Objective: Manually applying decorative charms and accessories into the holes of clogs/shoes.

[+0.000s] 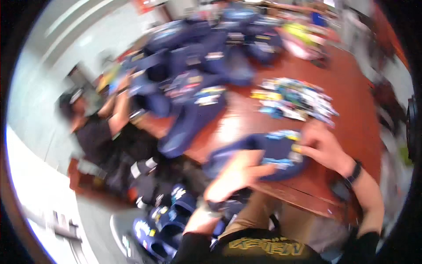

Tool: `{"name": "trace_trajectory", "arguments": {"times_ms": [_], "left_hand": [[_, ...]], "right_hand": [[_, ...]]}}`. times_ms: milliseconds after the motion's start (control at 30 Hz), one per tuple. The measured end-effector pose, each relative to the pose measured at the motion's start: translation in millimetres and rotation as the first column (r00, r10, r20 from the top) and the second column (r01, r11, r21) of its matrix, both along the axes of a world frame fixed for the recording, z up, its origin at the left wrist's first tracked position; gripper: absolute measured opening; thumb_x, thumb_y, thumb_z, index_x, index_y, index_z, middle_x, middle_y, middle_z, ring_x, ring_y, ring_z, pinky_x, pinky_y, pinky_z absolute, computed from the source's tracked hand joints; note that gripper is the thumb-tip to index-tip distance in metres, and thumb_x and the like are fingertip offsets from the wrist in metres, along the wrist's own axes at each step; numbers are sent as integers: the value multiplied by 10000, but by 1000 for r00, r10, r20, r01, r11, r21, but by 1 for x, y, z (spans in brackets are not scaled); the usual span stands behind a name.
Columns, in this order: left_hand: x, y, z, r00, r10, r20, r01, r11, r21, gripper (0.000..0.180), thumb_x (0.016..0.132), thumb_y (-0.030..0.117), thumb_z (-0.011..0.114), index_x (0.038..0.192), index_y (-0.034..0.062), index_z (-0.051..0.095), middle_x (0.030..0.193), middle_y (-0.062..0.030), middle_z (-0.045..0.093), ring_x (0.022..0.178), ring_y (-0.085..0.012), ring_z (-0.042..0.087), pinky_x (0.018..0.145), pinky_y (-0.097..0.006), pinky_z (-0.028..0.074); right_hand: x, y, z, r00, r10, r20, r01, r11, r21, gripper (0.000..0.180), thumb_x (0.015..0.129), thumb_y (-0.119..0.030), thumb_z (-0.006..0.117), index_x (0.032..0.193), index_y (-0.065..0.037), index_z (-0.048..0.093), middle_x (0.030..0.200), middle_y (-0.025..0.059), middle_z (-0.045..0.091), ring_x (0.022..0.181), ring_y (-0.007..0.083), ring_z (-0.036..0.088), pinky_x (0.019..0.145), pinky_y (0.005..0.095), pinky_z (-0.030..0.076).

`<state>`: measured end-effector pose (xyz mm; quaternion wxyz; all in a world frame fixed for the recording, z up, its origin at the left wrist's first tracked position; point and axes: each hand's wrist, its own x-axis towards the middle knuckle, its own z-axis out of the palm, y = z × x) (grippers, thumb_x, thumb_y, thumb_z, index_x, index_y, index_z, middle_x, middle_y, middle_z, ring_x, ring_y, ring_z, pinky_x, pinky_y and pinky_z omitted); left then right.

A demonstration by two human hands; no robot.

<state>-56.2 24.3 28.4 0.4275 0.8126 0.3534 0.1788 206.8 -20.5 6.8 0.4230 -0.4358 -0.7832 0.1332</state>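
Observation:
The picture is blurred by motion. A navy blue cap [263, 154] with coloured patches lies on the reddish-brown table [351, 110] in front of me. My right hand [323, 147] rests its fingers on the cap's right side, on a patch; a dark band sits on that wrist. My left hand [237, 174] hovers over the cap's near left edge, fingers spread; whether it grips the fabric is too blurred to tell. A spread of small coloured patches [294, 99] lies just beyond the cap.
A large heap of navy caps [202, 66] covers the far table. Another person in dark clothes [101, 127] sits at the left, hands raised to the heap. More navy caps [162, 224] lie stacked low at the left by my legs.

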Motion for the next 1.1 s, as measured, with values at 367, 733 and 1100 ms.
{"name": "trace_trajectory", "arguments": {"times_ms": [367, 733, 1100], "left_hand": [[13, 1, -21, 954, -91, 286, 73, 995, 74, 322, 811, 302, 650, 781, -14, 597, 668, -231, 565, 671, -426, 578, 594, -452, 442], [15, 9, -23, 921, -151, 359, 103, 983, 150, 222, 781, 183, 662, 754, -22, 582, 674, -249, 563, 691, -440, 573, 599, -457, 456], [18, 11, -29, 916, -177, 361, 118, 977, 178, 221, 784, 176, 653, 764, -31, 582, 690, -259, 559, 705, -440, 571, 602, -454, 459]], "right_hand": [[3, -30, -8, 949, -314, -14, 297, 910, -288, 135, 793, 11, 597, 901, -40, 535, 878, -9, 448, 786, 95, 423, 726, 232, 347], [46, -8, -5, 989, -113, 100, 125, 985, -120, 189, 595, -51, 705, 755, -39, 606, 762, 48, 476, 797, 214, 448, 721, 331, 365], [50, -21, 6, 982, -98, 160, 143, 942, -303, 249, 652, -51, 633, 899, -43, 608, 932, 80, 463, 877, 203, 447, 820, 341, 388]]}}
